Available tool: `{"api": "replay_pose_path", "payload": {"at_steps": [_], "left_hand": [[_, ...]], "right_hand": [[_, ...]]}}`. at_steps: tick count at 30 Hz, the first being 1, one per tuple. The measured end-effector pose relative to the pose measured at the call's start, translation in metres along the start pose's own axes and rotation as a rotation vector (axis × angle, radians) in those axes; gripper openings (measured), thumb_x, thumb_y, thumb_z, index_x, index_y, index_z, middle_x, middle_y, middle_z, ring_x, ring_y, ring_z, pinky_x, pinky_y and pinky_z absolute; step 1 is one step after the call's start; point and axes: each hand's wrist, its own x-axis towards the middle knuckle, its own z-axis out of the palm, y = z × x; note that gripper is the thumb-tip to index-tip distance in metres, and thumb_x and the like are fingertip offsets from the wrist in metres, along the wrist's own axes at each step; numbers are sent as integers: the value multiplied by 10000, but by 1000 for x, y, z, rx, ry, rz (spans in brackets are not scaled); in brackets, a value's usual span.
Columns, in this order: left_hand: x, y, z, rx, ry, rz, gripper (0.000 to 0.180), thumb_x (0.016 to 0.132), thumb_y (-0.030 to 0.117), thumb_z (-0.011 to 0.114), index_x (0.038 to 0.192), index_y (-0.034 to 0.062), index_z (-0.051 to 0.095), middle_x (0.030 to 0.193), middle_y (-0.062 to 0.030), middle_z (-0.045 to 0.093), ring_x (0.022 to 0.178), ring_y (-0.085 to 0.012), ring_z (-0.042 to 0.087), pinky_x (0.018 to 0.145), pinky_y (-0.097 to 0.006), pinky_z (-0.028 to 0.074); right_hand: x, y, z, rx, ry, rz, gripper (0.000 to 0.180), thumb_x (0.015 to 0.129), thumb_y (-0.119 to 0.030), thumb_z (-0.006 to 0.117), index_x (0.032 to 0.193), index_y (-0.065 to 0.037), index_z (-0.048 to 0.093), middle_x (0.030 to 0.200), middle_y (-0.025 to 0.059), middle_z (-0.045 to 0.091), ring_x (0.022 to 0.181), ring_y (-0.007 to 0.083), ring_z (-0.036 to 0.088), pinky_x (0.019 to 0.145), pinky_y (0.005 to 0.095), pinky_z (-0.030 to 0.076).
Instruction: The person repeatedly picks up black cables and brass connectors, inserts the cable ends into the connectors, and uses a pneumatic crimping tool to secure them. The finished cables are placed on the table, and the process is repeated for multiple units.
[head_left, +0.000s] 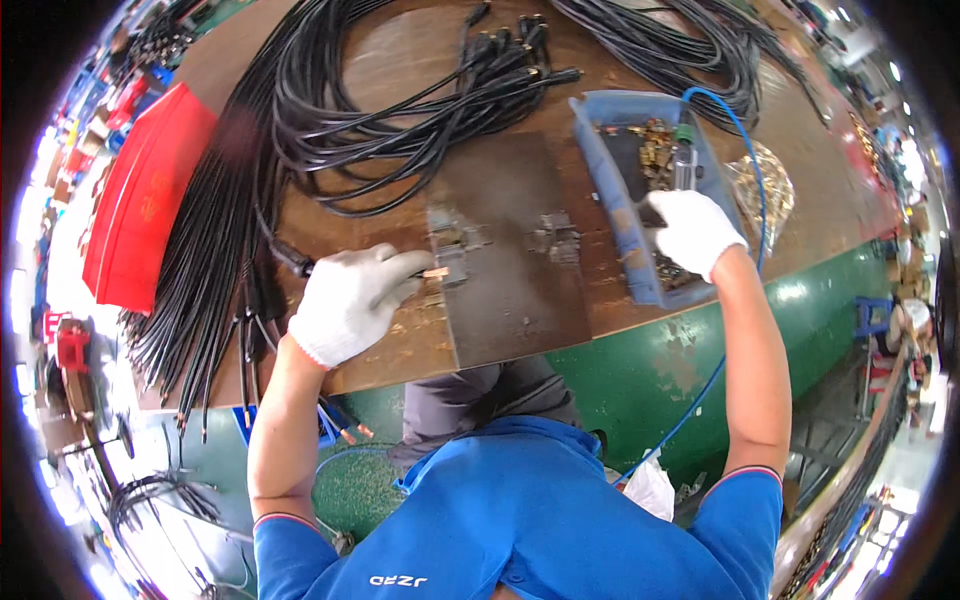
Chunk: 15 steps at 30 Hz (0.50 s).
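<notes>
White-gloved hands [352,300] [695,232] — apart, open room between, table edge [620,327] near

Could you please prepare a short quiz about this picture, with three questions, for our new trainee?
1. What does the gloved left hand hold?
2. True or false: the red box is to the left of the blue bin.
3. Where is the gloved right hand? a) at the red box; b) over the blue bin; c) on the coiled cables.

Key: 1. A cable end, copper-coloured at its tip. 2. True. 3. b.
</notes>
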Motion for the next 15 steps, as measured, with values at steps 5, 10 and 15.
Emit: {"api": "replay_pose_path", "payload": {"at_steps": [5, 10, 15], "left_hand": [[-3, 3, -2, -38, 13, -16, 340, 918, 127, 731, 1245, 205, 777, 868, -137, 681, 790, -366, 701, 713, -466, 562], [-3, 3, -3, -31, 23, 0, 369, 907, 108, 731, 1258, 212, 776, 855, -138, 669, 781, -365, 697, 701, -466, 559], [-3, 3, 1, -69, 72, 38, 400, 879, 65, 739, 1252, 201, 783, 844, -138, 656, 768, -372, 686, 690, -465, 551]], "right_hand": [[9, -12, -8, 110, -69, 41, 446, 833, -100, 630, 1254, 39, 679, 1218, 317, 709, 1195, 491, 654, 1054, 511, 527], [10, -4, 6, 53, 23, 34, 414, 828, -91, 624, 1218, 32, 686, 1172, 314, 720, 1163, 490, 671, 1032, 513, 540], [-1, -9, 13, 33, 50, 46, 325, 852, -120, 607, 1136, 5, 705, 1120, 309, 729, 1128, 481, 690, 1003, 526, 551]]}}
